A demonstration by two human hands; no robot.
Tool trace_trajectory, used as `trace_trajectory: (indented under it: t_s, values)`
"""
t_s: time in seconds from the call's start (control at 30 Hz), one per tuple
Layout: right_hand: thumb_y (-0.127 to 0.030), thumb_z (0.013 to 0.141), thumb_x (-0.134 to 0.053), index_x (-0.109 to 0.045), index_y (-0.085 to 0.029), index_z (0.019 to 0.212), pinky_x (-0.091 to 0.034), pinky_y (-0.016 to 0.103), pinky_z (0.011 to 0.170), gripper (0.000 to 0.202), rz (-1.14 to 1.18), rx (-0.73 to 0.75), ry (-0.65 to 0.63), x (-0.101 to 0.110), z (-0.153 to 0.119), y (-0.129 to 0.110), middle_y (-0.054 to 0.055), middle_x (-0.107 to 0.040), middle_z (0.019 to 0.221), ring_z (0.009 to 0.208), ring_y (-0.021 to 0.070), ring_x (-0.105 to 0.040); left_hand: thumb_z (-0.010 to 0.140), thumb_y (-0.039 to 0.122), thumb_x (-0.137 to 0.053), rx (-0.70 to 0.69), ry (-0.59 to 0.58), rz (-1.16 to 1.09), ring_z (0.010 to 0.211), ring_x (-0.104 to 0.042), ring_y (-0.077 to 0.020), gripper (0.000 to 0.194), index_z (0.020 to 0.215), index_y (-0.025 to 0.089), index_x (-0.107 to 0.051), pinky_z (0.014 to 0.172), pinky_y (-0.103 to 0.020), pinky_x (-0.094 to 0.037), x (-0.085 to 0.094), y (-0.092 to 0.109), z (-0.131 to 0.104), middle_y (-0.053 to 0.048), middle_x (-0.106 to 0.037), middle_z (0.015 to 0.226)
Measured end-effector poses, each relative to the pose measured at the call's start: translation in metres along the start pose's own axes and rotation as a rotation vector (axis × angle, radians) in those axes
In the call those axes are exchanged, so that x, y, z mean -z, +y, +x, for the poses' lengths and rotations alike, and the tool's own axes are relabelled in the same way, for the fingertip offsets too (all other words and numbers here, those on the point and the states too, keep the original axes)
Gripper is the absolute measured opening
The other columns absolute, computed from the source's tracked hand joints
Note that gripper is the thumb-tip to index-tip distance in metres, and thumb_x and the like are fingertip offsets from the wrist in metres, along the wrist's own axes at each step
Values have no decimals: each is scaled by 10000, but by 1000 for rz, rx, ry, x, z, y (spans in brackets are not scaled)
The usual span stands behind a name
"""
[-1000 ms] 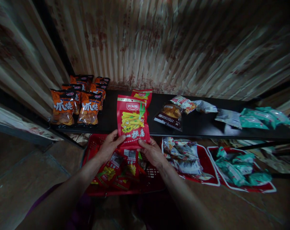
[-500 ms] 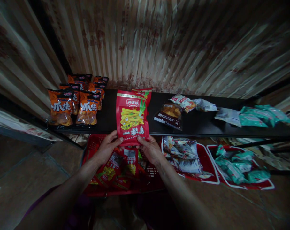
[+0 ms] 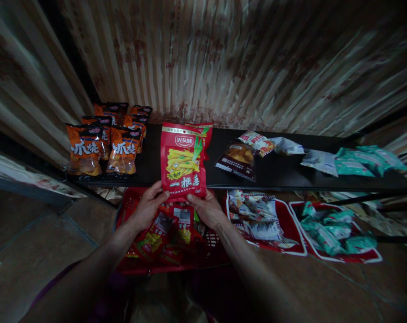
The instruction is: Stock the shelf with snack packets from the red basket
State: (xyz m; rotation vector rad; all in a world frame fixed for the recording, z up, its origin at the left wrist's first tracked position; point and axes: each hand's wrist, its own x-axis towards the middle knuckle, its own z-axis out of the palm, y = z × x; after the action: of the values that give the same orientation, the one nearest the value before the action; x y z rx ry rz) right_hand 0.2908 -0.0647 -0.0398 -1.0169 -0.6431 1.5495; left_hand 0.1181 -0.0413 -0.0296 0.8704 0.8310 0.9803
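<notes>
Upright between my hands is a red snack bag (image 3: 182, 161) with yellow sticks and a green onion printed on its front. My left hand (image 3: 148, 207) grips its lower left corner, thumb on the front. My right hand (image 3: 206, 207) pinches the lower right corner the same way. Behind the held bag, a second red bag (image 3: 208, 134) shows only its top and right edge. Below my hands stands a red basket (image 3: 123, 204) with several similar red bags (image 3: 154, 237) lying in it.
On the black shelf (image 3: 190, 180), orange snack bags (image 3: 123, 152) stand in rows at left. A brown chip bag (image 3: 237, 160), white packets (image 3: 319, 161) and teal packets (image 3: 353, 162) lie to the right. Two more red baskets (image 3: 292, 229) below hold white and teal packets.
The held red bag has shifted slightly left and up in view, with both hands still on it. The bags on the shelf look unchanged.
</notes>
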Motion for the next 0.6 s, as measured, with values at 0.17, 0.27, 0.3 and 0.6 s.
trace_trajectory:
  t_s: [0.17,0.27,0.3,0.6]
  values:
    - [-259,546,-844,-693,-220,786,-479,251,639,286,-41,7,50,3,2,0,-33,-721,756,639,110,-615,673,244,-713,68,-40,-112,774,-642,-161,355,1015,183,-643,632,-237,-493,0,5,-2,-51,-695,973]
    - [-251,558,-836,-693,-213,779,-480,256,636,266,-60,-16,20,6,2,0,-30,-719,735,622,110,-612,691,280,-714,82,-22,-123,870,-655,-193,368,1041,190,-647,772,-296,-503,3,1,1,-49,-705,996]
    - [-246,559,-835,-694,-212,784,-482,254,635,268,-53,-24,4,7,2,0,-29,-721,743,624,109,-614,699,297,-712,77,-10,-113,892,-654,-199,373,1051,193,-649,813,-316,-497,4,-1,2,-47,-706,1005]
    - [-196,537,-846,-693,-212,695,-475,208,595,220,69,-38,52,6,5,-2,-46,-707,688,598,77,-602,704,378,-713,1,80,-96,896,-657,-219,348,985,175,-703,876,-375,-480,0,-11,8,-46,-730,935]
